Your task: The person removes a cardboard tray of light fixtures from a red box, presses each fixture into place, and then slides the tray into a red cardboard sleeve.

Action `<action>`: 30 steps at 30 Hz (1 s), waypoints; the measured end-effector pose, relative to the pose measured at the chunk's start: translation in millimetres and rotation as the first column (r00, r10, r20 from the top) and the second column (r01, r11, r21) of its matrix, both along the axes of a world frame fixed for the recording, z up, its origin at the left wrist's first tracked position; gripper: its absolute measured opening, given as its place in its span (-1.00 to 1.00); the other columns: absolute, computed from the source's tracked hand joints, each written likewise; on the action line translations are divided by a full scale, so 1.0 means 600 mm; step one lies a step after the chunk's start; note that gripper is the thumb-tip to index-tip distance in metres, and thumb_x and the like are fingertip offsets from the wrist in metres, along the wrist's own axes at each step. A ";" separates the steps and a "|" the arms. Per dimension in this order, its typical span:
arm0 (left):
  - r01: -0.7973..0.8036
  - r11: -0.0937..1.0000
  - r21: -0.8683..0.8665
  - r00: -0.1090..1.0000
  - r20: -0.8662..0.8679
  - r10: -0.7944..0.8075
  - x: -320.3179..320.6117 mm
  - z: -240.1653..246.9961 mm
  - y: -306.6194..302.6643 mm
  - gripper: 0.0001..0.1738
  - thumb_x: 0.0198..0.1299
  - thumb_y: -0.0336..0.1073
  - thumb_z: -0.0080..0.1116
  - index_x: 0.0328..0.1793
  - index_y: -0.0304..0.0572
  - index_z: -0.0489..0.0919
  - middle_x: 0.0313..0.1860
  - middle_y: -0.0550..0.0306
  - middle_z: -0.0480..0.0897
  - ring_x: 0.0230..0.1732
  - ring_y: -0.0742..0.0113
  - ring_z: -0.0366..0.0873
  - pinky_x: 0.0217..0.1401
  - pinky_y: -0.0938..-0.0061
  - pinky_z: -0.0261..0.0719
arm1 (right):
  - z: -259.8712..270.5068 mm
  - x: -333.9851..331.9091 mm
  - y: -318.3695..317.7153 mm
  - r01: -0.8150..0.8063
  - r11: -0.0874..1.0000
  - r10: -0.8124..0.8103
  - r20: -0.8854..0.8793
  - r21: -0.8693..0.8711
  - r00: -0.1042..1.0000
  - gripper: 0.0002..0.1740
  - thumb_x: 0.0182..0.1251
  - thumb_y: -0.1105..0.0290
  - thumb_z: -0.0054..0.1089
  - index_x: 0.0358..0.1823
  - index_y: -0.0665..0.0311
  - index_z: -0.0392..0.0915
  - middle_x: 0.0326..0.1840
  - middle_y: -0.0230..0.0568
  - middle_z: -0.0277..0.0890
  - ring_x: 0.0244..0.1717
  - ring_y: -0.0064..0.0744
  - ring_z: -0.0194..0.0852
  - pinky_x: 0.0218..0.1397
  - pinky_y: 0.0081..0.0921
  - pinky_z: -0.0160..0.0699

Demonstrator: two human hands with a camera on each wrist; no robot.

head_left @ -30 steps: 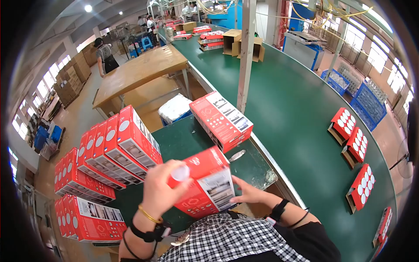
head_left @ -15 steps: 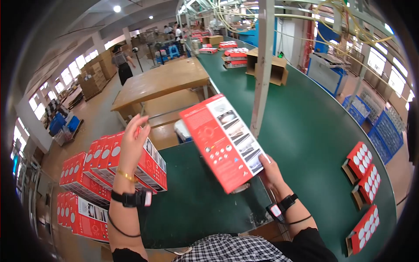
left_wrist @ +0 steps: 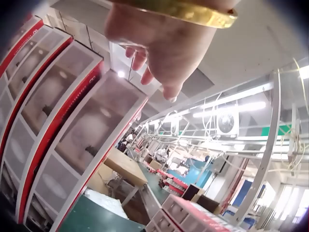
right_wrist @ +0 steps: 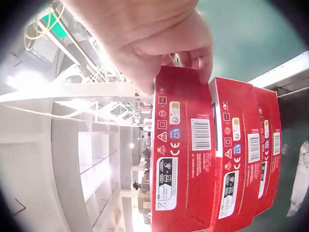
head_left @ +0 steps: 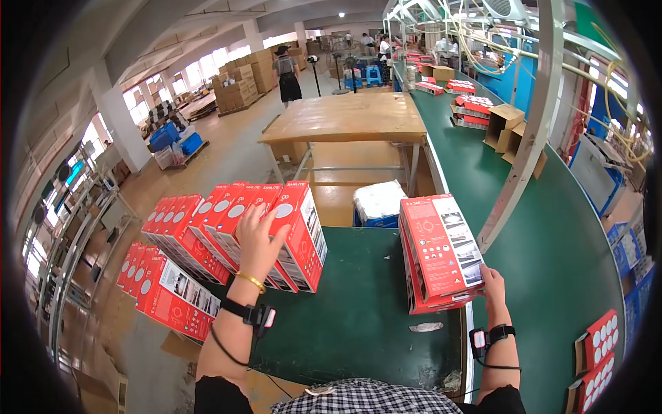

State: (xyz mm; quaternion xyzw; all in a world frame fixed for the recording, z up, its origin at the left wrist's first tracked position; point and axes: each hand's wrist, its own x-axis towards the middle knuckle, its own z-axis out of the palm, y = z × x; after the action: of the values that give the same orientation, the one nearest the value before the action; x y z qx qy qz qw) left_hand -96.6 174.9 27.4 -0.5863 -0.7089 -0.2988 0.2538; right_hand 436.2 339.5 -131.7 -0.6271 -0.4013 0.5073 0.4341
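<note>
My right hand pinches the near right corner of a red printed box, which lies on top of a stack. In the right wrist view this hand grips the end of the box, and two more red boxes lie under it. At the left, my left hand has its fingers spread over a row of upright red boxes. The left wrist view has this hand beside the tops of the boxes; whether it touches them I cannot tell.
A green tabletop lies between row and stack. Right of the stack stand a metal post and a green conveyor with cartons. Behind are a white bundle and a wooden table. A person stands farther back.
The box has gone from in front of my body onto the stack at the right, with my right hand still on it. My left hand has let go of it and moved over the left row.
</note>
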 end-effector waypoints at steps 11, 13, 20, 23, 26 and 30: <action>0.243 0.969 -0.048 0.966 0.103 -0.237 0.135 -0.035 -0.061 -0.47 0.13 -0.45 0.35 0.30 -0.18 0.63 0.45 -0.17 0.48 0.41 -0.16 0.47 0.48 0.11 0.43 | -0.123 -0.094 -0.246 -0.853 0.505 0.084 0.977 0.129 0.198 -0.73 0.41 0.34 0.08 0.03 0.23 0.63 0.01 -0.12 0.64 0.11 -0.10 0.62 0.14 -0.18 0.59; 0.290 0.954 -0.077 0.948 0.158 -0.275 0.155 -0.015 -0.116 -0.49 0.12 -0.45 0.34 0.27 -0.19 0.64 0.44 -0.15 0.50 0.41 -0.13 0.48 0.48 0.13 0.43 | -0.144 -0.087 -0.243 -0.859 0.496 0.036 0.986 0.125 0.164 -0.70 0.42 0.34 0.03 0.09 0.23 0.60 0.02 -0.13 0.62 0.10 -0.12 0.61 0.15 -0.19 0.58; 0.486 0.868 -0.101 0.718 0.613 -0.330 0.161 0.018 -0.291 -0.53 0.09 -0.42 0.28 0.20 -0.14 0.67 0.38 0.01 0.57 0.37 0.07 0.53 0.47 0.25 0.44 | -0.132 -0.122 -0.240 -0.843 0.496 0.265 0.961 -0.209 -0.082 -0.52 0.39 0.30 0.11 0.31 0.23 0.50 0.12 -0.14 0.55 0.17 -0.11 0.54 0.15 -0.19 0.53; 0.549 0.830 -0.103 0.602 0.737 -0.306 0.149 -0.007 -0.318 -0.57 0.09 -0.45 0.27 0.15 -0.13 0.67 0.37 0.05 0.56 0.40 0.11 0.50 0.48 0.26 0.44 | -0.049 -0.147 -0.261 -0.916 0.395 0.346 0.911 0.074 0.222 -0.35 0.35 0.16 0.32 0.43 0.22 0.43 0.28 -0.05 0.51 0.33 -0.09 0.49 0.34 -0.18 0.47; 0.669 0.738 -0.090 0.583 0.679 -0.446 0.146 0.000 -0.326 -0.53 0.07 -0.51 0.27 0.17 -0.09 0.65 0.35 0.08 0.56 0.43 0.07 0.46 0.48 0.22 0.43 | 0.082 -0.213 -0.281 -0.741 0.515 0.815 0.022 0.431 0.580 -0.01 0.29 0.10 0.49 0.65 0.14 0.13 0.60 0.03 0.22 0.61 -0.15 0.20 0.61 -0.17 0.17; 0.779 0.601 -0.178 0.584 0.554 -0.593 0.138 0.024 -0.310 -0.52 0.00 -0.50 0.37 0.12 -0.07 0.61 0.35 0.10 0.54 0.47 -0.05 0.40 0.53 0.09 0.37 | 0.209 -0.259 -0.327 -0.822 0.272 0.883 0.210 0.501 0.420 0.17 0.13 0.28 0.63 0.69 0.16 0.01 0.63 -0.02 0.17 0.61 -0.21 0.19 0.63 -0.27 0.16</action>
State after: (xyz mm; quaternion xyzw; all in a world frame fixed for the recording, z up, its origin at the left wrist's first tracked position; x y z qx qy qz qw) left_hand -13.8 -11.2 42.1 -0.7733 -0.5004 -0.3457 -0.1793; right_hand 280.7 143.2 -6.4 -0.1356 -0.7723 0.5589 0.2698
